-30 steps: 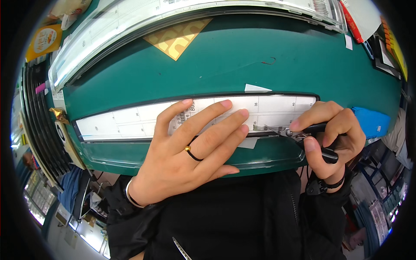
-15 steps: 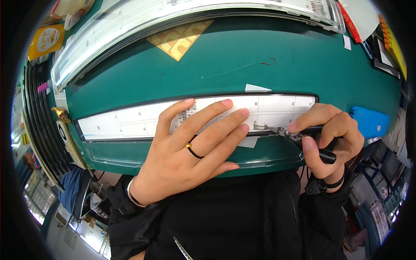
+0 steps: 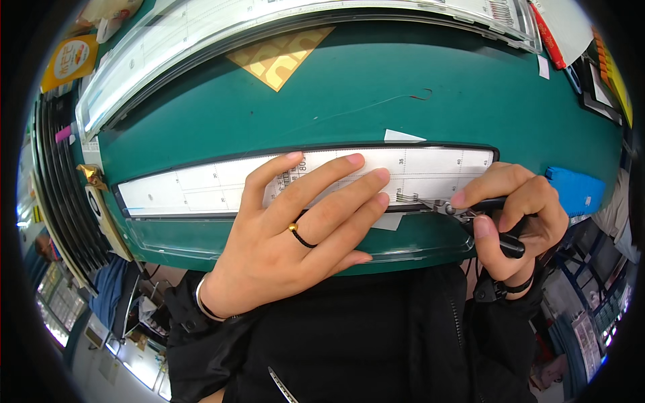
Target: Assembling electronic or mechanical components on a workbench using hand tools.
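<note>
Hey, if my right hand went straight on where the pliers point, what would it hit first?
The pliers in your right hand point leftward, so their tips would probably first meet the thin dark hook-like pieces over the white strip. They may already touch; depth is unclear.

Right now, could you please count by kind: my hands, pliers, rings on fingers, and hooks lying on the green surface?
Hands: 2 (left hand, right hand)
Pliers: 1
Ring: 1
Loose hook: 1
Total: 5

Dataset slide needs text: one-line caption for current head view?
Left hand spread over a long white ruled board, right hand holding black-handled pliers at thin metal pieces.
</note>
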Demonstrator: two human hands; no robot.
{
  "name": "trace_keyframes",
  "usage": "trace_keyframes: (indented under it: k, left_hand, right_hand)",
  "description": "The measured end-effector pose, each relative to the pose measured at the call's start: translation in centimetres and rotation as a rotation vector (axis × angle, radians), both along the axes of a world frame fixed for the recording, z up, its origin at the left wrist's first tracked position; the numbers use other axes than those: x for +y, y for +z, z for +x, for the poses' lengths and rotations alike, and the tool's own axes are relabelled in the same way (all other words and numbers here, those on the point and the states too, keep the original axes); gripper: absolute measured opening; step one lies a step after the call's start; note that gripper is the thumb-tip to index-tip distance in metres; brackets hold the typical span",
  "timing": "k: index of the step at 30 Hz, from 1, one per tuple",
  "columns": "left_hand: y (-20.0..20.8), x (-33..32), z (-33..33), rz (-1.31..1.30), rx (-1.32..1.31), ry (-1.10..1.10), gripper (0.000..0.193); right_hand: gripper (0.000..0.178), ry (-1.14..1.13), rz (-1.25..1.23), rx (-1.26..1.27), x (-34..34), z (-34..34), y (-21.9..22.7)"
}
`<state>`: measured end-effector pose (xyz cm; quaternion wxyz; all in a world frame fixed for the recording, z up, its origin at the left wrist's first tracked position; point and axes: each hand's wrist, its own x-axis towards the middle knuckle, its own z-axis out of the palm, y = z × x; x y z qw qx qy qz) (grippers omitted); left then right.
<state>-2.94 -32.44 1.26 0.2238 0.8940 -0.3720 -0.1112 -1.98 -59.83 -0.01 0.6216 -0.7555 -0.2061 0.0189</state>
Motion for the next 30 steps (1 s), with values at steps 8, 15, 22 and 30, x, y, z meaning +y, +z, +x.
trace_keyframes:
  k: [8,15,22,30]
  left_hand:
    - [0.05,-0.03,0.12,0.016,-0.023,-0.007,0.053]
    - [-0.01,0.05,0.12,0.02,-0.034,-0.016,0.052]
    - [-0.17,0.13,0.09,0.016,-0.025,-0.01,0.052]
    - [0.04,0.1,0.16,0.011,-0.012,-0.008,0.052]
  right_hand:
    - [0.027,0.065,-0.011,-0.056,-0.1,0.35,-0.08]
    - [0.029,0.017,0.049,0.022,-0.16,0.07,-0.11]
    - [0.03,0.008,0.06,0.021,-0.03,-0.16,-0.38]
    - [0.03,0.066,0.009,-0.002,-0.06,0.12,0.24]
